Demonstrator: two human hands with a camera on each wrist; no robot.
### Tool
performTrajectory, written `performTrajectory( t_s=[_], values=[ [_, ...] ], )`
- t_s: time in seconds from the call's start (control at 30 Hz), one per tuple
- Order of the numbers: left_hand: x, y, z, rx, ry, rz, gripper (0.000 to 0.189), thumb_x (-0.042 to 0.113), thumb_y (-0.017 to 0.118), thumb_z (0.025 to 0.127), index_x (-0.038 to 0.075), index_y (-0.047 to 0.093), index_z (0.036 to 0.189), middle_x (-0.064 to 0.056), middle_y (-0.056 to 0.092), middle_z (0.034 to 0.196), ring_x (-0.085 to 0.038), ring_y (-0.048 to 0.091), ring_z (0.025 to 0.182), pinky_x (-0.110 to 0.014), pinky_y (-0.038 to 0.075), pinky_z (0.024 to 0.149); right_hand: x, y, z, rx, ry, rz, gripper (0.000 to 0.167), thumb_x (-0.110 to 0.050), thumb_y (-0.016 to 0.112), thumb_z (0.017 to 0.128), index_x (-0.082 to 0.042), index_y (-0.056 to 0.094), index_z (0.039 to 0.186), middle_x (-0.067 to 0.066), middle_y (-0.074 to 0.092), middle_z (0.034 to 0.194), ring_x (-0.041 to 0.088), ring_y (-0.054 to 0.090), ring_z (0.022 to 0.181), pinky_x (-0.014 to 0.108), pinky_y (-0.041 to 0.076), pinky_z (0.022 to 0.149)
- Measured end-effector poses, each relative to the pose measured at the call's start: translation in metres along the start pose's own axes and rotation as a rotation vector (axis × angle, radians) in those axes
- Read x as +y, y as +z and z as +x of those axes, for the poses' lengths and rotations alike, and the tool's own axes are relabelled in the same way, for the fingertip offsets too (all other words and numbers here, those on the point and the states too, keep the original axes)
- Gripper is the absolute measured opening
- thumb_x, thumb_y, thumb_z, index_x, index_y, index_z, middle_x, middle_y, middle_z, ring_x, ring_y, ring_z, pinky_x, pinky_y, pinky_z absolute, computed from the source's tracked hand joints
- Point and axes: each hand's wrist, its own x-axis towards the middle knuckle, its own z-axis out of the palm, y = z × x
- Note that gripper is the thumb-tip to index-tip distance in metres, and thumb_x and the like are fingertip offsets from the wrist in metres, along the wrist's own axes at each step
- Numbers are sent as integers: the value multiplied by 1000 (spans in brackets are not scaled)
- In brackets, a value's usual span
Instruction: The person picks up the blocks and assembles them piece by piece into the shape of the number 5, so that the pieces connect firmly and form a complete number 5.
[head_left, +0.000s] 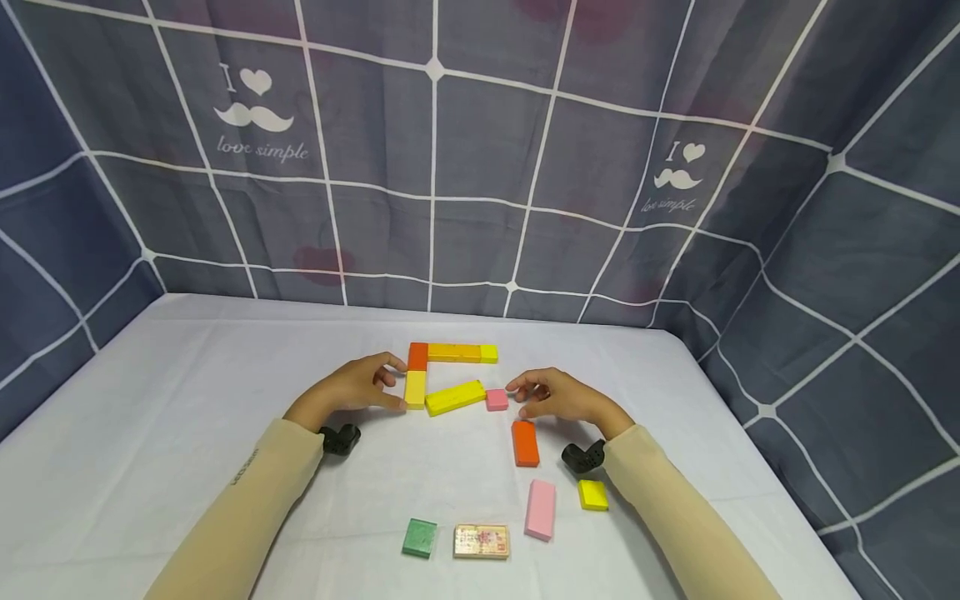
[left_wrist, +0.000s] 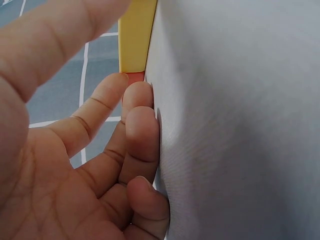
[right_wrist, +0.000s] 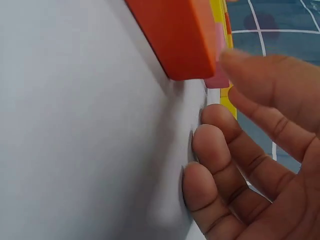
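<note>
My left hand [head_left: 360, 385] rests on the white cloth left of a pale yellow block [head_left: 415, 390], its thumb and index fingertips right at that block and the orange-red block [head_left: 417, 357] behind it. In the left wrist view, the other fingers [left_wrist: 142, 132] lie loosely bent on the cloth. A bright yellow block [head_left: 456, 397] sits slanted between the pale yellow block and a small pink block [head_left: 497, 400]. At the pink block's right side is my right hand [head_left: 558, 395], fingers relaxed and nothing held. Just below its thumb lies an orange block [head_left: 526, 443].
Behind, an amber block [head_left: 453, 353] and a small yellow block [head_left: 489, 354] extend right from the orange-red one. Nearer lie a long pink block [head_left: 540, 509], a yellow square block [head_left: 593, 495], a green block [head_left: 419, 537] and a patterned block [head_left: 482, 542]. A checked curtain [head_left: 480, 150] hangs behind.
</note>
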Motion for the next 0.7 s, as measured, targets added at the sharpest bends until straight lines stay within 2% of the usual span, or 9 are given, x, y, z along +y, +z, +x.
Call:
performTrajectory(
  t_s=[0.17,0.3,0.47,0.6,0.7],
  values=[
    [1,0,-1,2,1,9,64,23,91,88,3,60,140,-16,66,121,-32,58,109,-47,52,98,-1,4,-11,-10,-3,1,30,3,68,100,2,71,130,10,73,115,17,61,103,30,51,94],
    [1,0,-2,4,3,14,63,23,91,88,3,60,139,-16,67,121,-32,59,109,-48,52,99,0,5,-17,-31,-29,4,31,11,64,96,3,72,125,11,73,115,18,60,100,29,51,91],
    [1,0,-1,5,11,17,63,23,91,88,2,60,139,-15,66,120,-31,58,108,-46,52,97,-1,6,-23,-82,-41,38,42,16,63,86,3,73,125,13,73,121,18,62,99,29,53,90],
    [0,0,-1,3,18,6,64,23,91,88,2,60,139,-15,66,119,-31,57,107,-44,51,95,-2,7,-24,-105,-48,22,47,16,65,84,0,75,127,10,73,125,19,61,100,28,52,90],
    [-1,0,0,3,16,3,64,23,91,88,2,60,140,-15,65,118,-30,57,107,-43,51,94,-4,8,-23,-120,-60,-7,48,18,65,85,-4,76,127,6,72,121,19,59,97,28,50,86]
  ],
)
